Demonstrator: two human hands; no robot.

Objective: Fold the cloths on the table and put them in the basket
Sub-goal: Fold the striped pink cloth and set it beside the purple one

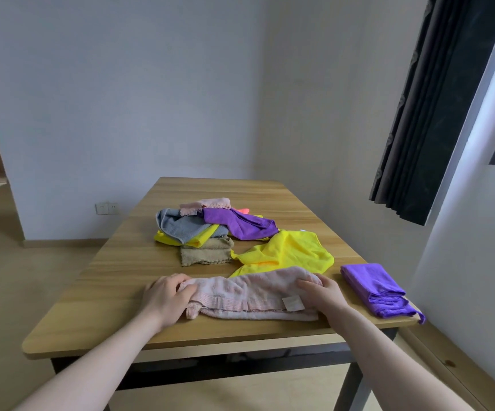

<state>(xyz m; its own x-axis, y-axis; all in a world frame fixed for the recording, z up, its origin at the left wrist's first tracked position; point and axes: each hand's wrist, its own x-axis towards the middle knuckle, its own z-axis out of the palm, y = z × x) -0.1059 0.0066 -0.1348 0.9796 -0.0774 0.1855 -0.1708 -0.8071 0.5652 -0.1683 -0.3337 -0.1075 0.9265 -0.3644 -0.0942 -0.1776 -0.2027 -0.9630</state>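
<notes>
Both hands grip pink towel [249, 295] ends; fingertips tucked under folds.

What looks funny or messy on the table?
The folded purple cloth lies at the table's right front corner, one tip drooping over the edge. No basket is in view.

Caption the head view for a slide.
Both hands, left hand and right hand, fold a pink towel on the wooden table.
</notes>
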